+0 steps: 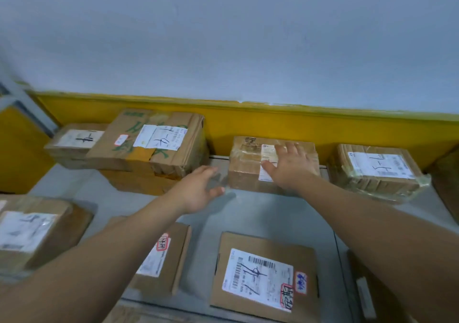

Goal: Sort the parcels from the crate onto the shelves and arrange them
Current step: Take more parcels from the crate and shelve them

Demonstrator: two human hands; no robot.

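A taped brown parcel (246, 166) stands at the back of the grey shelf (248, 213), against the yellow wall band. My right hand (289, 166) lies flat on its top with fingers spread, covering part of its white label. My left hand (198, 188) hovers open just left of that parcel's near corner, fingers straight, holding nothing. I cannot tell whether it touches the box.
Two stacked cardboard boxes (154, 146) and a flatter one (74, 141) sit back left. A tape-wrapped parcel (377, 168) sits back right. In front lie flat labelled parcels (265, 275), (161, 258) and a box (32, 231) at the left edge.
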